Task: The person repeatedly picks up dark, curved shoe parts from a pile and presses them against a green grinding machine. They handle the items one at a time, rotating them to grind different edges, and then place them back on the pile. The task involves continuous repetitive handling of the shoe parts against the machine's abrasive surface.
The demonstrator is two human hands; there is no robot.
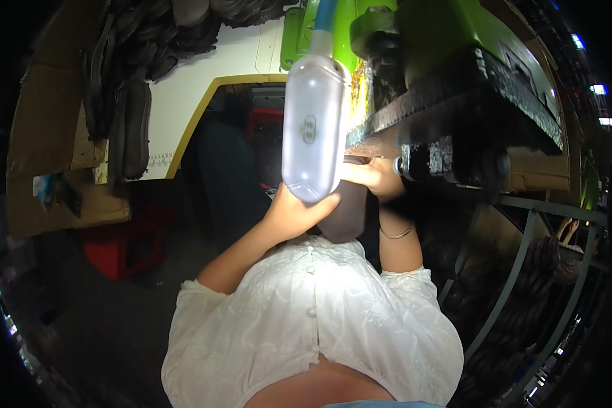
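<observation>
A seated worker in a white blouse (313,319) bends to a green machine (449,34). Between the two hands, just below the machine head and close to the blouse, is a dark piece: brownish, matte, smooth, rounded at its lower end. The left hand (292,212) pinches it from one side, thumb on top, fingers hidden; the right hand (379,180) pinches its upper part opposite. Gripping both sides probably keeps it steady near the bright light. A translucent bottle (313,129) blocks part of my view; I cannot tell whether the machine touches the piece.
</observation>
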